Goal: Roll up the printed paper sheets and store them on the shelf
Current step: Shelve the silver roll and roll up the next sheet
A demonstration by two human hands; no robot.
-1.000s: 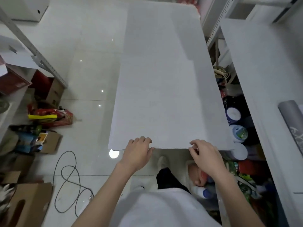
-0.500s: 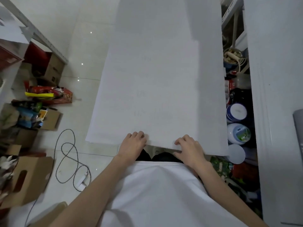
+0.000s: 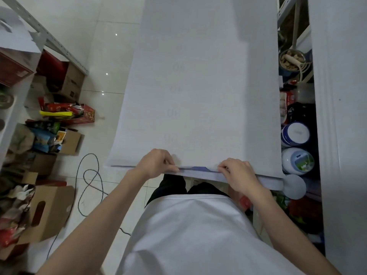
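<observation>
A long white paper sheet (image 3: 198, 86) stretches away from me over the tiled floor, blank side up, with faint print showing through. Its near edge is turned under, and a strip of blue print shows between my hands. My left hand (image 3: 156, 162) pinches that edge left of centre, fingers curled over the fold. My right hand (image 3: 237, 172) pinches it right of centre in the same way. The edge hangs at about waist height in front of my white shirt.
A white shelf board (image 3: 341, 116) runs along the right, with jars and tubs (image 3: 296, 133) below it. On the left stand a metal rack (image 3: 45, 34), cardboard boxes (image 3: 49, 211) and packets. A dark cable (image 3: 89, 175) loops on the floor (image 3: 111, 56).
The sheet has come closer to my body. Both hands now curl the near edge under, and a strip of blue print shows there.
</observation>
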